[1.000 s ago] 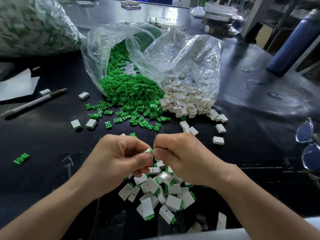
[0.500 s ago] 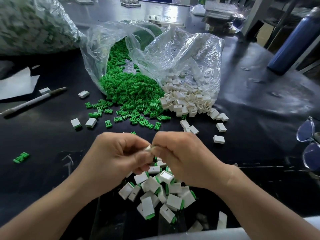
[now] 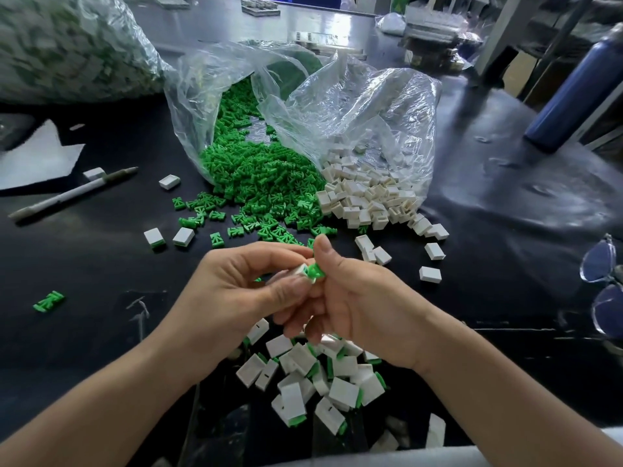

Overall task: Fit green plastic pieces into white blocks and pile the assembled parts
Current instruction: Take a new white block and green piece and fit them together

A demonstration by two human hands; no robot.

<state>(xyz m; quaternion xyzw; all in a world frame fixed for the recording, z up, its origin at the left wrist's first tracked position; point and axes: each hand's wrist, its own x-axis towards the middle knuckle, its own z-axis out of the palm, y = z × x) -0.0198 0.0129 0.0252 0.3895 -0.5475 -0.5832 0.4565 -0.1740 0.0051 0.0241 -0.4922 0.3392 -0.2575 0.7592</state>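
The pile of finished parts (image 3: pixel 323 382) lay directly beneath the fingers, nearest the person, on the black table (image 3: pixel 84 264). From this position a completed part could probably be released straight down without reaching.

Above the pile, the left hand (image 3: pixel 242 291) pinched a white block (image 3: pixel 299 269) between thumb and curled fingers. The right hand (image 3: pixel 364 305) pinched a green piece (image 3: pixel 316 272) between thumb and forefinger. The two parts met at the fingertips, with the green piece partly entered in the open end of the block; the depth of seating could not be told. The opposed grips appeared to serve to align the piece and press it home.

Just beyond the fingers, loose green pieces (image 3: pixel 256 197) spilled from a clear bag (image 3: pixel 202 106) on the left, and loose white blocks (image 3: pixel 367 197) spilled from a second bag (image 3: pixel 371 109) on the right. Both bag mouths faced the hands, which kept each supply near.

Farther left of the fingers lay a pen (image 3: pixel 70 193); far right lay glasses (image 3: pixel 603 281), and beyond them stood a blue bottle (image 3: pixel 573 96)
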